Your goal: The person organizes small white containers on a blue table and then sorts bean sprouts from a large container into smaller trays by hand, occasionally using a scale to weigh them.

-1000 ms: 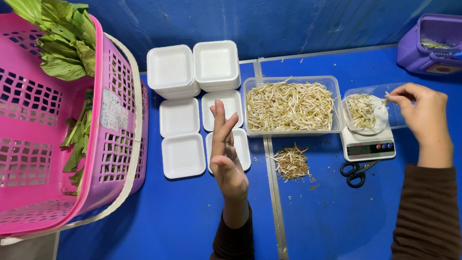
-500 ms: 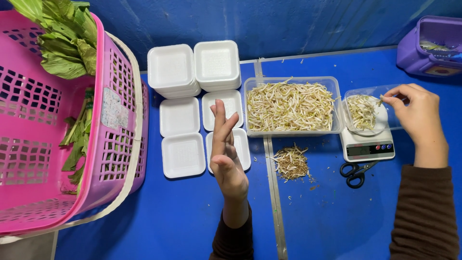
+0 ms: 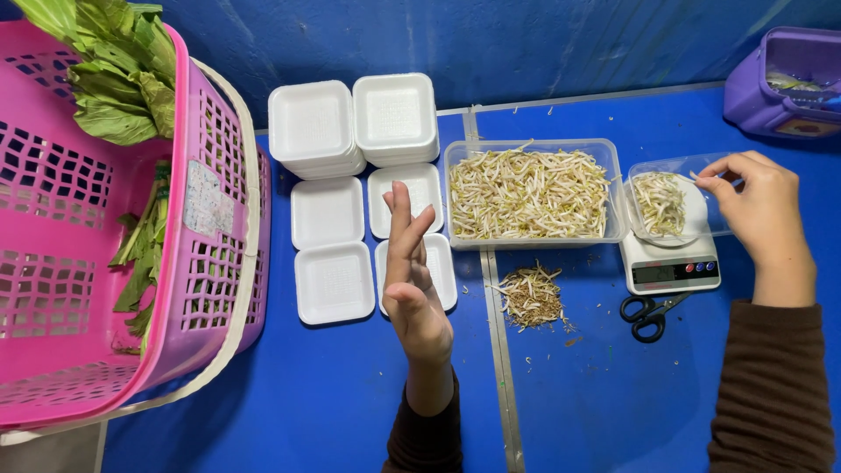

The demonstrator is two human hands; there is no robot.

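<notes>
A small clear plastic tray of pale bean sprouts (image 3: 663, 203) sits on a white digital kitchen scale (image 3: 671, 268) at the right of the blue tabletop (image 3: 350, 394). The right hand (image 3: 760, 210) rests at the tray's far right edge, thumb and forefinger pinched together; whether a sprout lies between them cannot be told. The left hand (image 3: 412, 280) is raised on edge above the table, fingers straight and together, holding nothing.

Just left of the scale stands a large clear rectangular plastic tub of bean sprouts (image 3: 530, 193), heaped and tangled. In front of it lies a small loose pile of brownish sprout trimmings (image 3: 532, 296), and beside that, below the scale, black-handled scissors (image 3: 650, 313).

Left of the tub are square white foam trays (image 3: 328, 212), some laid singly, two in stacks (image 3: 350, 124) against the blue back wall. The left hand hides part of the nearest ones.

At the far left a pink perforated plastic basket (image 3: 53, 263), tilted, holds green leafy vegetables (image 3: 114, 79); a pale rectangular label (image 3: 204, 200) is stuck on its side. A purple plastic container (image 3: 788, 83) stands at the top right corner.
</notes>
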